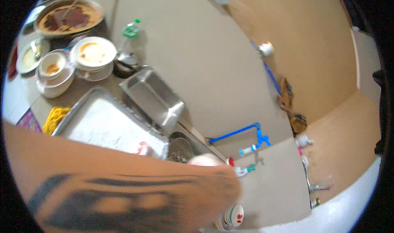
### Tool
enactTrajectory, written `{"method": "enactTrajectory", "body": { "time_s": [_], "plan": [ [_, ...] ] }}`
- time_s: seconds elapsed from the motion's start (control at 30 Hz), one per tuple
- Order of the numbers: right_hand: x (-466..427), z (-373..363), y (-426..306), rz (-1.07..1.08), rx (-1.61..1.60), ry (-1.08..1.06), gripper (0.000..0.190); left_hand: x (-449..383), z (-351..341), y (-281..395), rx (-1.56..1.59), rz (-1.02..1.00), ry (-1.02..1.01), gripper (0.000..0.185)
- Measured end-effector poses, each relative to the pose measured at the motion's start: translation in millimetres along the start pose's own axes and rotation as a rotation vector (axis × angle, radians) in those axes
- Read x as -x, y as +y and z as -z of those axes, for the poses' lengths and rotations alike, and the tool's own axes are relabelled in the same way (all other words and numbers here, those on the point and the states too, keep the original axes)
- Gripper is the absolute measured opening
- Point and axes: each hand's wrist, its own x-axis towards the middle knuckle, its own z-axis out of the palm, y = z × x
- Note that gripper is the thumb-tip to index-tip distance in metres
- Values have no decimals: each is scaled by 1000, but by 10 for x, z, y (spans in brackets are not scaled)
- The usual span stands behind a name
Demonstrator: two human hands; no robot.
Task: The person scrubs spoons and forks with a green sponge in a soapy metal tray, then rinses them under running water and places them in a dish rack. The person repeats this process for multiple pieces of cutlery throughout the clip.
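Neither of my hands is in view. A bent bare arm with dark tattoo marks (138, 187) fills the lower left, very near the camera and blurred. Its rounded end, seemingly an elbow, hides part of what lies behind. Beyond it is a large metal tray (70, 119) with a white surface, partly covered by the arm. A rectangular stainless steel pan (154, 97) lies along the tray's side. Past the tray's lower end, a dark round vessel (180, 147) is partly hidden. A yellow cloth (55, 119) touches the tray's left edge.
Stained white dishes (94, 51) are stacked beside a white bowl (52, 65). A wide basin (69, 17) holds brown residue. A green-capped bottle (131, 29) stands near a dark pot (126, 63). A blue tap (261, 137) juts from the wall; stacked plates (229, 217) are below.
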Motion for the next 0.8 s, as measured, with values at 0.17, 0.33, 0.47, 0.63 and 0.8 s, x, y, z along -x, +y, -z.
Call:
{"method": "enactTrajectory", "body": {
  "time_s": [0.17,0.33,0.47,0.63,0.8],
  "plan": [
    [-103,-455,-64,1,20,-170,33,349,-438,-371,245,131,100,27],
    [-289,-216,-995,219,227,-62,33,299,-1845,-989,869,109,571,17],
    [-4,-797,-1560,414,50,28,32,469,-2030,-655,1410,147,600,18],
    [-66,-981,-1890,685,711,-64,28,203,-2237,-449,1141,159,792,11],
    [-144,-1014,-1557,721,698,83,28,158,-2519,-435,1187,159,837,12]
  ]
}}
